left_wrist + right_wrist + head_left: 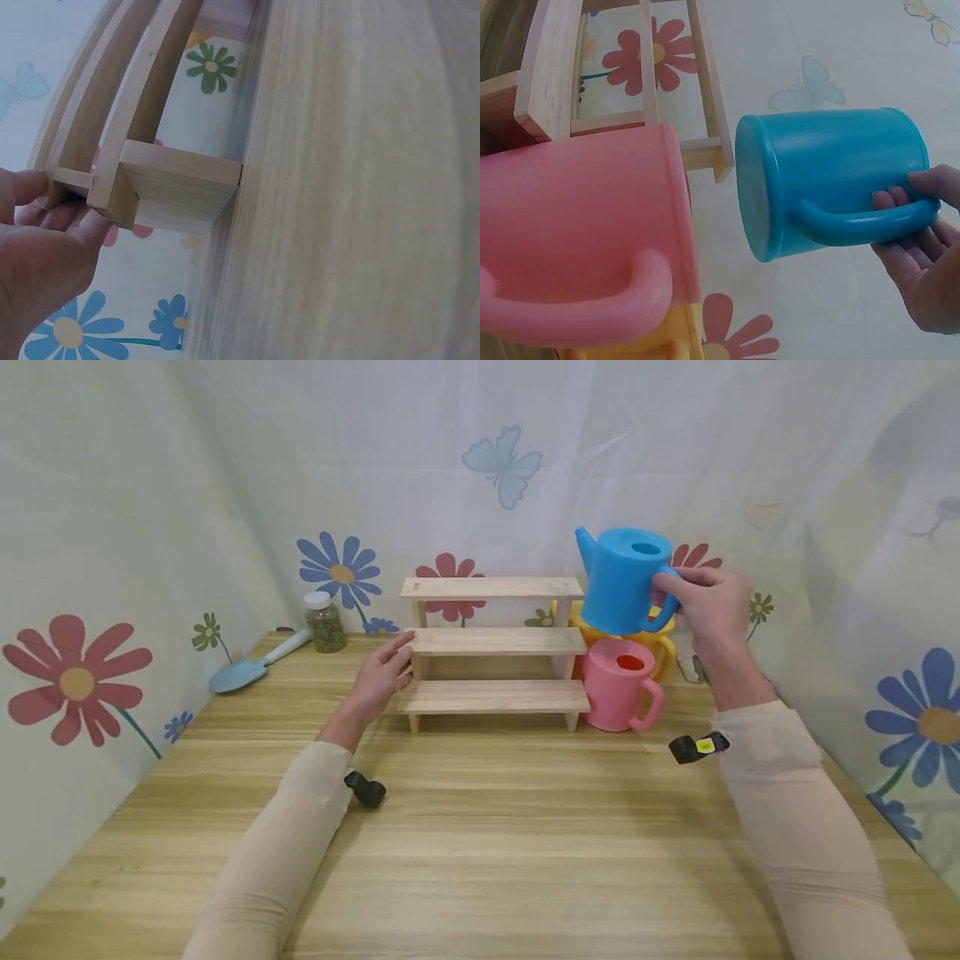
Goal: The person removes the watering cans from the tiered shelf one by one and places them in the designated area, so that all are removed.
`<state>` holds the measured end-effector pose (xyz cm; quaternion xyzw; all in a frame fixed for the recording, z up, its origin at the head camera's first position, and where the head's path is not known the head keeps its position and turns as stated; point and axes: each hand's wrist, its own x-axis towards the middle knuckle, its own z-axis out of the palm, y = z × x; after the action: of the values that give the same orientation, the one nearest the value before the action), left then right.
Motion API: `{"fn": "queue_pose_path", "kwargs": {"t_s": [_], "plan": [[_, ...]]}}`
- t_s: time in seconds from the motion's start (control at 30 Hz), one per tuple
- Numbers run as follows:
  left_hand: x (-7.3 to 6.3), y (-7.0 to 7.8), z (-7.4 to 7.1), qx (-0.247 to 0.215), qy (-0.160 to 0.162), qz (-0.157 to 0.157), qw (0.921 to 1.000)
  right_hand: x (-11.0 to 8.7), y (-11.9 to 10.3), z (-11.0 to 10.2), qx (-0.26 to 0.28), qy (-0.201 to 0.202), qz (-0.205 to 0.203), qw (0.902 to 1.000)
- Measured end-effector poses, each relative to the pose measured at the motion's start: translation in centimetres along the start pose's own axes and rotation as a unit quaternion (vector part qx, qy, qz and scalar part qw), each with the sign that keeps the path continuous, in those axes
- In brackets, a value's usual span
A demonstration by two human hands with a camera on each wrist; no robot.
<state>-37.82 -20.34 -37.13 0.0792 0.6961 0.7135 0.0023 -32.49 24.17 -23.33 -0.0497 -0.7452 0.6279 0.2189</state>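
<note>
My right hand (712,602) grips the handle of a blue watering can (626,577), held up at the shelf's right end with its spout towards the left. Fingers and thumb close round that handle in the right wrist view. Under the blue can stands a pink watering can (617,681), beside the shelf's lower step. A yellow watering can (663,656) is behind it, partly hidden. At the other end, my left hand (382,677) holds the left edge of the three-tier wooden step shelf (495,642), its fingers at the end of the middle step (71,180).
On the wooden table (495,843), a jar with a white lid (325,622) stands at the back left, near a light-blue hand trowel (243,675). A pale object (688,664) lies partly hidden behind my right wrist. Flowered cloth (247,510) hangs around the table.
</note>
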Motion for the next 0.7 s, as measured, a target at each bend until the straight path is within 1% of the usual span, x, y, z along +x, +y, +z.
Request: {"fn": "queue_pose_path", "kwargs": {"t_s": [0.17,0.27,0.3,0.4,0.5,0.6,0.7], "plan": [[0.1,-0.4,0.0,0.0,-0.006,-0.003,1.0,-0.5,1.0,-1.7,-0.002,0.01,0.004,0.9999],[0.1,-0.5,0.1,0.0,-0.007,-0.002,1.0,-0.6,1.5,-3.0,0.022,0.018,-0.003,0.9996],[0.2,-0.4,0.1,-0.001,-0.005,-0.001,1.0,-0.5,1.6,-3.5,0.039,0.018,-0.003,0.9991],[0.2,-0.3,0.1,-0.001,-0.001,-0.002,1.0,-0.4,1.9,-4.8,0.075,0.017,0.005,0.997],[0.2,-0.2,0.0,-0.001,0.0,-0.005,1.0,-0.4,2.4,-6.1,0.084,0.019,0.018,0.9961],[0.2,-0.2,-0.1,-0.003,-0.003,-0.003,1.0,-0.4,2.9,-7.0,0.079,0.023,0.027,0.9962],[0.3,-0.2,-0.2,-0.003,-0.004,0.0,1.0,-0.3,3.3,-7.7,0.081,0.016,0.03,0.9962]]}}
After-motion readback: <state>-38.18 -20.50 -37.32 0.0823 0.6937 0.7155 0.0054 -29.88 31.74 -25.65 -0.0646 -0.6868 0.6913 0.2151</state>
